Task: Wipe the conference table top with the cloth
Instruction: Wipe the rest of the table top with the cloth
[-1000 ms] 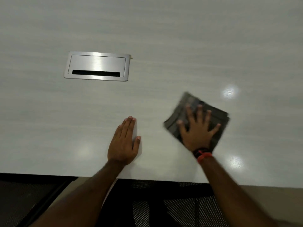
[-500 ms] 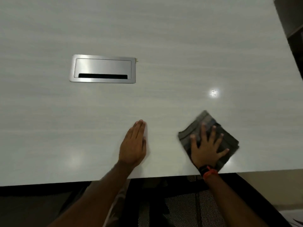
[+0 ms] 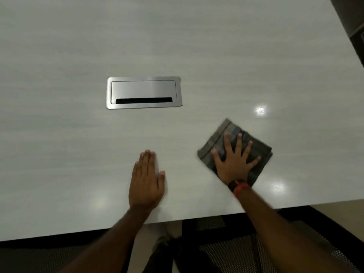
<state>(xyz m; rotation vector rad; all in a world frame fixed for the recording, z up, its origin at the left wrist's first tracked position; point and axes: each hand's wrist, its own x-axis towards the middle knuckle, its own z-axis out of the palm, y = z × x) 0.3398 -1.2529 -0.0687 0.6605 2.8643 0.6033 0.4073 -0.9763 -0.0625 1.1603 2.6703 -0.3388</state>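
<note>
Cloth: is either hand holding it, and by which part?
Nothing is gripped. The right hand presses the cloth flat at its middle; the left hand rests on the table.

A black mesh chair point(image 3: 226, 251) stands on beige floor point(image 3: 338, 205); dark furniture point(image 3: 352, 20) fills the far right corner.

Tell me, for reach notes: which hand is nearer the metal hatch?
Left. The left hand lies flat below the hatch; the right hand, on the cloth, is farther off, lower right.
</note>
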